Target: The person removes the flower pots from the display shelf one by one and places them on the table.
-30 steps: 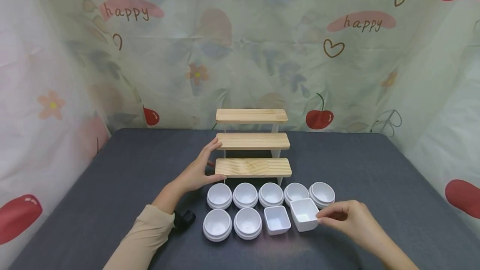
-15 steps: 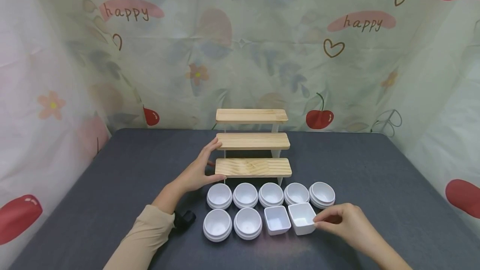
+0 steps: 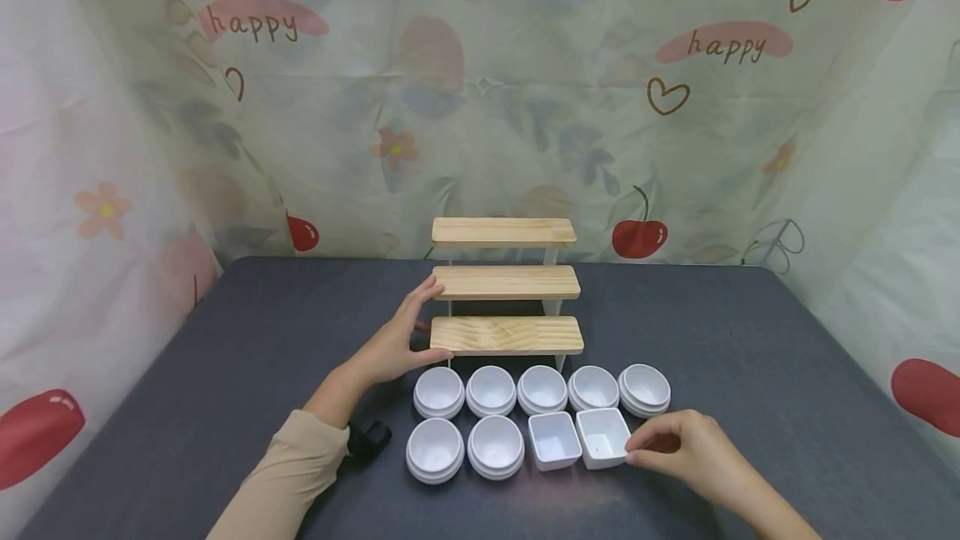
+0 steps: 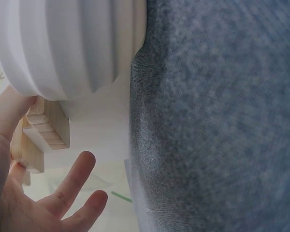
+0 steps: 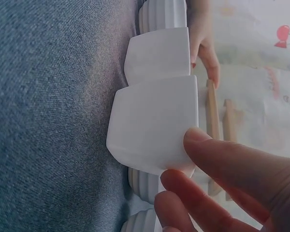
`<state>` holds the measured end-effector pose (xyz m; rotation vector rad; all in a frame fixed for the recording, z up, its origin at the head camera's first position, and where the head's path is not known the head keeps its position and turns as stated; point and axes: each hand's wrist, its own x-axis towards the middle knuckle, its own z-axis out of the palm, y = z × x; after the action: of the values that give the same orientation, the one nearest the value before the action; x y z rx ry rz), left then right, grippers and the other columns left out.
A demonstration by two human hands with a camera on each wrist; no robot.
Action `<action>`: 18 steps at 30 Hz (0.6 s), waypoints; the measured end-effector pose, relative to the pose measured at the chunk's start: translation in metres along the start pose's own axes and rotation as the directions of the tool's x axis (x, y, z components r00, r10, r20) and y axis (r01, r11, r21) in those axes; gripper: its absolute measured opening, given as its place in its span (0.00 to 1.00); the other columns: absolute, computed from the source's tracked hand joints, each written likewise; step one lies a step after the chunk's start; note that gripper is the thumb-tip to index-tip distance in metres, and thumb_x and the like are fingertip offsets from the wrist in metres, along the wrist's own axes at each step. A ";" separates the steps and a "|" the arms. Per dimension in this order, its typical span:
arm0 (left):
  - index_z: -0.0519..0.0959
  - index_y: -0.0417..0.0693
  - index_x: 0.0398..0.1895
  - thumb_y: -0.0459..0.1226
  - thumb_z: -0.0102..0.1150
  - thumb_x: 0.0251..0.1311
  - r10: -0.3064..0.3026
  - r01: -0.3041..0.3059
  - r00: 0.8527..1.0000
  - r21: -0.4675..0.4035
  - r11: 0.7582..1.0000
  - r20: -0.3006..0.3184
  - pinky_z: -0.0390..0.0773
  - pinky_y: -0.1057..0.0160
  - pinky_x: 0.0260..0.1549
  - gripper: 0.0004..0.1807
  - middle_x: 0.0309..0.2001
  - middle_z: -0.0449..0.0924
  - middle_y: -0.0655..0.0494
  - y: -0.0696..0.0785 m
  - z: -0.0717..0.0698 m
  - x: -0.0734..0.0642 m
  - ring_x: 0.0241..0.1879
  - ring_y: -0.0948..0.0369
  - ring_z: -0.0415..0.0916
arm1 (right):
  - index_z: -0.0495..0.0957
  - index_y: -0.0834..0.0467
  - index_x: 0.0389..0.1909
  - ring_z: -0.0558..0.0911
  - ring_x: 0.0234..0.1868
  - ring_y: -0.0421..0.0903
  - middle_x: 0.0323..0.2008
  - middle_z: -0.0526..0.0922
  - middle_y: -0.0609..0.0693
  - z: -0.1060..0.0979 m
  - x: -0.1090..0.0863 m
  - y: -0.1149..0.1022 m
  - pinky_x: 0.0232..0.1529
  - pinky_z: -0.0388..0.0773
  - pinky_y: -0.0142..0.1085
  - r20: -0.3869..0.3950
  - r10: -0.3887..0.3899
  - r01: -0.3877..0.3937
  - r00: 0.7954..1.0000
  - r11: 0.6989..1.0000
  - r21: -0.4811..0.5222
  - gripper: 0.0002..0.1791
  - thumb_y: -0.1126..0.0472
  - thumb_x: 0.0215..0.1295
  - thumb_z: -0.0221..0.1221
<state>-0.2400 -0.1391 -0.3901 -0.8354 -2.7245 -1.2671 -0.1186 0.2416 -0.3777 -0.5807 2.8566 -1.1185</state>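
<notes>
My right hand (image 3: 693, 457) pinches the right corner of a white square bowl (image 3: 602, 433) between thumb and forefinger. In the right wrist view this bowl (image 5: 152, 123) stands right against a second square bowl (image 5: 159, 55). The second one (image 3: 554, 440) sits to its left in the head view. My left hand (image 3: 397, 342) rests at the left end of a three-tier wooden display stand (image 3: 506, 335). Its thumb is at the lowest board and a finger at the middle board. Two other fingers (image 4: 77, 176) stretch out free in the left wrist view.
Several round ribbed white bowls (image 3: 491, 390) form a row before the stand. Two more (image 3: 496, 445) stand in the front row, left of the square bowls. A dark cloth (image 3: 712, 340) covers the table; a printed curtain (image 3: 487, 140) closes off the back and sides.
My right hand has brought the square bowl toward me and slightly left, down into line with the other square bowl. My left hand stays at the stand.
</notes>
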 end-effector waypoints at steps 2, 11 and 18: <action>0.45 0.54 0.73 0.40 0.68 0.51 -0.001 0.001 1.000 0.001 1.000 0.000 0.77 0.47 0.51 0.51 0.75 0.35 0.49 0.000 0.000 0.000 0.53 0.46 0.74 | 0.84 0.54 0.25 0.76 0.25 0.24 0.23 0.84 0.39 0.000 0.000 0.000 0.26 0.75 0.24 0.006 -0.002 0.002 1.000 1.000 0.004 0.06 0.56 0.51 0.68; 0.45 0.53 0.72 0.40 0.68 0.51 0.017 -0.017 1.000 -0.001 1.000 -0.007 0.78 0.48 0.50 0.50 0.75 0.35 0.48 -0.001 0.001 0.000 0.53 0.45 0.74 | 0.83 0.53 0.24 0.75 0.25 0.24 0.22 0.83 0.39 0.000 0.000 -0.002 0.26 0.75 0.24 0.012 0.006 -0.006 1.000 1.000 0.002 0.05 0.56 0.50 0.68; 0.45 0.53 0.72 0.39 0.68 0.51 0.025 -0.025 1.000 -0.003 1.000 -0.011 0.77 0.48 0.51 0.51 0.75 0.35 0.49 -0.001 0.001 0.000 0.54 0.45 0.73 | 0.83 0.53 0.25 0.76 0.25 0.25 0.23 0.84 0.40 -0.004 0.002 -0.005 0.26 0.75 0.25 0.055 0.018 -0.019 0.998 1.000 0.018 0.05 0.56 0.51 0.68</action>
<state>-0.2399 -0.1389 -0.3917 -0.8574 -2.6954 -1.2673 -0.1195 0.2404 -0.3712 -0.5732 2.7967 -1.1070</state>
